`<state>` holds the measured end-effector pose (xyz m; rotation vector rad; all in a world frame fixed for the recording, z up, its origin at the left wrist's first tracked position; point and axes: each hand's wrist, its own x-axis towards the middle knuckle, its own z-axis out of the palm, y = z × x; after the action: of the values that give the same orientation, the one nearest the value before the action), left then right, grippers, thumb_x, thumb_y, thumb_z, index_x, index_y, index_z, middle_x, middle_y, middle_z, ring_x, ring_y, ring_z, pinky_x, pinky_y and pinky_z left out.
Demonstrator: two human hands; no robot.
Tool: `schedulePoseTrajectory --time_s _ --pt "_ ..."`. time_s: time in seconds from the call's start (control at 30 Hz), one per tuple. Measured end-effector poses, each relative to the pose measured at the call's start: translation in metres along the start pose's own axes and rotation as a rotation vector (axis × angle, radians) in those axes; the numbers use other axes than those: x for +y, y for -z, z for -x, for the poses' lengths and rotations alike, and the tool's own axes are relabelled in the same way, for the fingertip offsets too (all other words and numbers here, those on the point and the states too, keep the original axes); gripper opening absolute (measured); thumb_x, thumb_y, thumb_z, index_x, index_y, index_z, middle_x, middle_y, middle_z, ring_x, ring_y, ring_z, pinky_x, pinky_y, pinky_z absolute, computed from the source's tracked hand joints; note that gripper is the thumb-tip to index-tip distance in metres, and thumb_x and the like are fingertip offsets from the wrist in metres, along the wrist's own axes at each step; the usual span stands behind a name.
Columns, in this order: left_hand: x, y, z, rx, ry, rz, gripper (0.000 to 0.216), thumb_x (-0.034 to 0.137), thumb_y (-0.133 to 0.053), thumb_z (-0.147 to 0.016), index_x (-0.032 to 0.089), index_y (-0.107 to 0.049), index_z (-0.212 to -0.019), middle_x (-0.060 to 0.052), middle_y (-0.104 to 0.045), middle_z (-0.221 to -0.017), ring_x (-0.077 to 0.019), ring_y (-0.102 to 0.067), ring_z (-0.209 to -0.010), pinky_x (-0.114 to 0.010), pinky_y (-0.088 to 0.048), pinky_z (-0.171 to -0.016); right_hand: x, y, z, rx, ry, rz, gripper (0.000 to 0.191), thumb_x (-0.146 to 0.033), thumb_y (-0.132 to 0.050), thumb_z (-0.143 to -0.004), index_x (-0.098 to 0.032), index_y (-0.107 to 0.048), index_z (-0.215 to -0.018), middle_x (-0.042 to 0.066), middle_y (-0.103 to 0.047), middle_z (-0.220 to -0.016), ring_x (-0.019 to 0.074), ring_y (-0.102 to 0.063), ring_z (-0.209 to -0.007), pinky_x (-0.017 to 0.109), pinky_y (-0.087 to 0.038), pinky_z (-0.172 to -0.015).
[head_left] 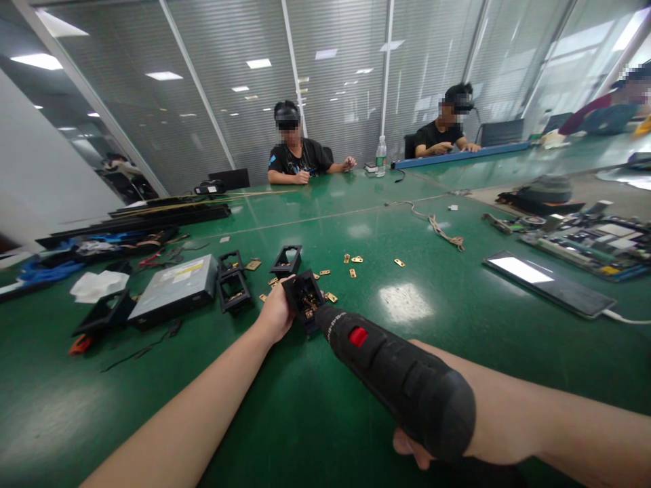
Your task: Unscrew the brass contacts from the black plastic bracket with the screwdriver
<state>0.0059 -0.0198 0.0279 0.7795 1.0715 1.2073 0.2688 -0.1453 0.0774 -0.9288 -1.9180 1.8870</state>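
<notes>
My left hand (277, 313) grips a black square plastic housing (300, 291) by its left side, tilted so its opening faces me; brass-coloured metal shows inside. In my right hand (411, 444) is a black cordless drill (391, 366) with a red switch. Its front end points into the housing's opening; the tip is hidden there. The drill body covers most of my right fingers. Several small brass plates (352, 273) lie beyond the housing. More black housings stand nearby, one behind (285, 259) and two to the left (234, 291).
Left of the housings is a silver disc drive (175, 288). A phone (549, 283) with a cable and a circuit board (600, 240) lie on the right. A cord (442, 234) crosses the far middle. Two people (300, 159) sit opposite, near a water bottle (381, 157); another is far right.
</notes>
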Motion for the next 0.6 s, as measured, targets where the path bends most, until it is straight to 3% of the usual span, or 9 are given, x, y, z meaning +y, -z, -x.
schedulePoseTrajectory --time_s 0.2,0.4,0.6 --pt "0.000 -0.001 -0.001 -0.002 0.004 0.003 0.024 0.033 -0.054 -0.093 0.017 -0.072 -0.094 -0.007 -0.076 -0.079 -0.0265 -0.073 -0.075 -0.040 -0.059 -0.079 -0.003 -0.005 0.000 -0.007 0.023 -0.059 0.048 -0.007 -0.096 -0.043 -0.015 -0.064 -0.077 -0.002 -0.067 -0.072 0.0108 -0.056 -0.067 0.018 -0.046 -0.058" --pt "0.000 0.000 -0.001 -0.014 0.007 -0.002 0.024 0.037 -0.057 -0.090 0.019 -0.072 -0.093 -0.007 -0.077 -0.079 -0.0279 -0.075 -0.077 -0.040 -0.060 -0.077 -0.006 -0.012 0.005 0.103 0.038 -0.094 0.048 -0.016 -0.098 -0.044 -0.016 -0.065 -0.078 -0.001 -0.068 -0.072 0.0108 -0.055 -0.065 0.017 -0.043 -0.055" --pt "0.000 -0.001 0.001 -0.014 0.003 -0.025 0.026 0.036 -0.052 -0.094 0.018 -0.071 -0.092 -0.009 -0.078 -0.079 -0.0281 -0.076 -0.077 -0.039 -0.061 -0.075 -0.008 -0.010 0.005 0.082 0.060 -0.093 0.038 -0.021 -0.094 -0.055 -0.015 -0.065 -0.079 0.001 -0.070 -0.074 0.0115 -0.058 -0.066 0.018 -0.046 -0.058"
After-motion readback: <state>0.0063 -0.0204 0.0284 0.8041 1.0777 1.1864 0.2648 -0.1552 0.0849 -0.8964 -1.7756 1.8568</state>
